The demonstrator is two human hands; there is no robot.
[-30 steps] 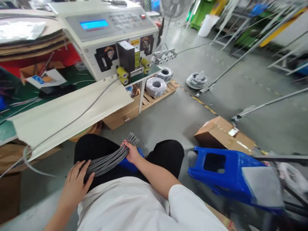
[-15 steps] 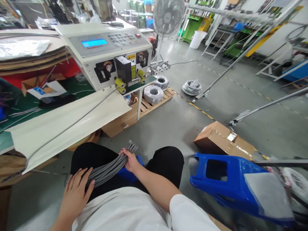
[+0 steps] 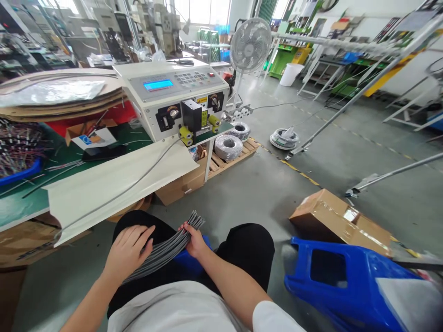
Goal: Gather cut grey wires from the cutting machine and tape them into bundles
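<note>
A bundle of cut grey cables [image 3: 157,257] lies across my lap over the black trousers. Close to the bundle's far end, my right hand [image 3: 194,240] is closed around it, and the cut ends fan out past the fingers. My left hand [image 3: 129,251] is over the nearer part of the bundle, fingers stretched out and hiding some of it; whether the palm touches the cables I cannot tell. One grey cable [image 3: 128,184] runs from the yellow rollers of a wire-cutting machine [image 3: 173,92] down over a cream sheet [image 3: 104,196].
A blue plastic stool [image 3: 328,272] and a cardboard box [image 3: 341,221] stand on the floor to the right. Cable coils [image 3: 228,147] rest on a wooden pallet beneath the machine. Metal frame legs [image 3: 321,122] slant across the right side, and a fan [image 3: 251,45] stands behind.
My left hand has slid up along the bundle, nearer to my right hand. My right hand keeps its grip. The whole view has shifted, with the scene appearing lower and further right.
</note>
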